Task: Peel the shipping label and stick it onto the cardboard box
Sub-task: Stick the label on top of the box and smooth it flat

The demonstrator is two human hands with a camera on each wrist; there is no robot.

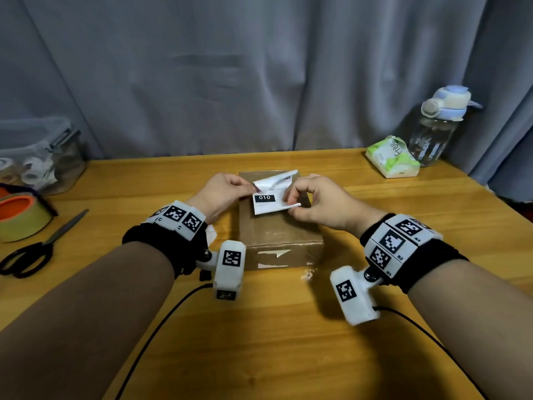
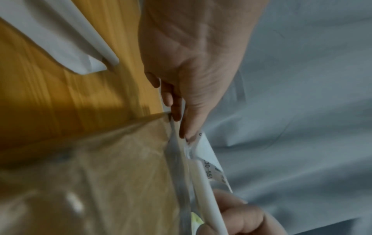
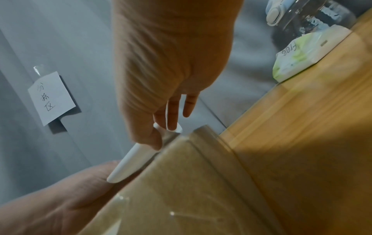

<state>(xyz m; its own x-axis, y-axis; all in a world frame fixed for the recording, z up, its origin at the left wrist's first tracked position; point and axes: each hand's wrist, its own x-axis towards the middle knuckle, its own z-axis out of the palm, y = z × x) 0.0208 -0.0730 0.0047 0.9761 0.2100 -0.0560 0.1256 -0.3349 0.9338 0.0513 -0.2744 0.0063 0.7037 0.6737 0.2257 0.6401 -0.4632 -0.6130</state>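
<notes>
A brown cardboard box [image 1: 277,229] lies flat at the table's centre, glossy with tape. Just above its top hangs the white shipping label [image 1: 266,202] with a black "010" bar. My left hand [image 1: 250,186] pinches a peeled flap of the label, folded up and back, and print shows on the flap [image 2: 207,160]. My right hand [image 1: 288,202] pinches the sheet's right edge, where a white strip curls into a roll [image 3: 130,160]. The left wrist view shows my left hand [image 2: 182,127] over the box [image 2: 100,182]. The right wrist view has my right hand [image 3: 164,132] above the box [image 3: 201,190].
Scissors [image 1: 37,251], a tape roll [image 1: 20,217] and a clear tub of tape rolls [image 1: 37,160] sit at the left. A tissue pack [image 1: 393,158] and water bottle [image 1: 438,125] stand at the back right. A grey curtain carries a paper note [image 3: 51,97]. Cables trail across the near table.
</notes>
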